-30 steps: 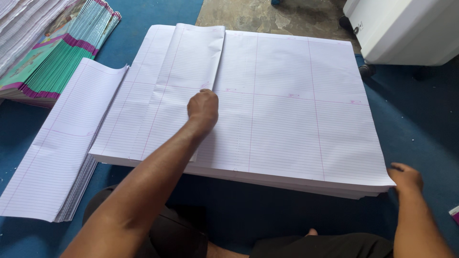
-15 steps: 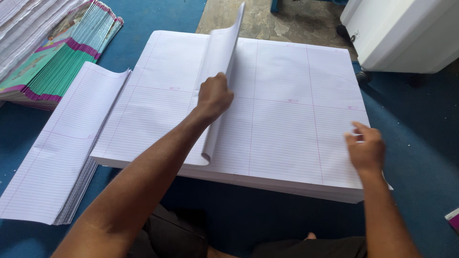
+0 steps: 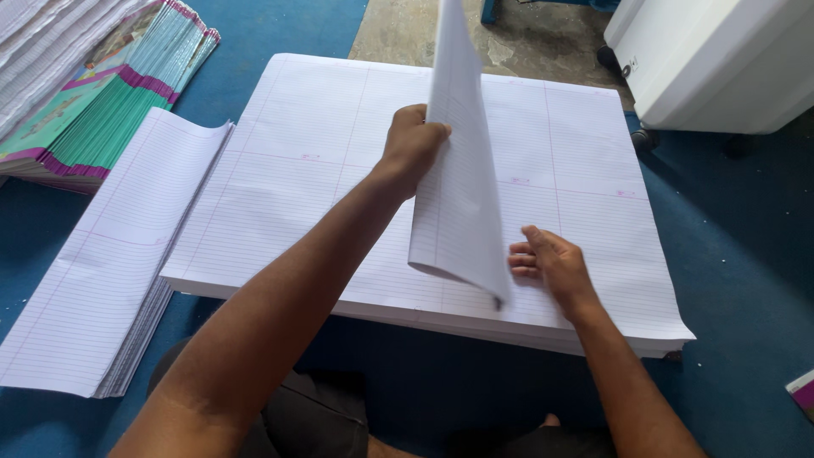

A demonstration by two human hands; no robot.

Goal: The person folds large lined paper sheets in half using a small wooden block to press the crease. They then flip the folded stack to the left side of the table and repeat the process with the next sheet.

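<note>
While the person's knees show dark at the bottom edge, the right hand [image 3: 551, 265] lies nearest, its grip loose and half open, fingertips [image 3: 519, 261] pressed flat on the top sheet of the big stack of ruled paper [image 3: 297, 195], just beside the lower edge of the lifted sheet [image 3: 458, 187]. Beyond it, the left hand [image 3: 411, 146] has its grip closed on that lifted sheet, thumb and fingers pinching the paper partway up its left edge. This sheet stands nearly upright, folded or curled along its length, its bottom corner hanging close over the right hand and its top running out of view at the upper edge. It is white with fine ruled lines and thin pink margin lines, like the stack below. That stack lies flat on the blue floor [image 3: 738, 254], its near edge just ahead of the knees and its right corner jutting toward open floor. To the left, a narrower pile of ruled sheets [image 3: 102, 280] lies touching or just beside the stack's left edge. Farther left sits a fanned pile of green and purple covers [image 3: 102, 119]. At the far right stands a white cabinet on wheels [image 3: 712, 59], well apart, with bare concrete [image 3: 398, 34] behind the stack.
</note>
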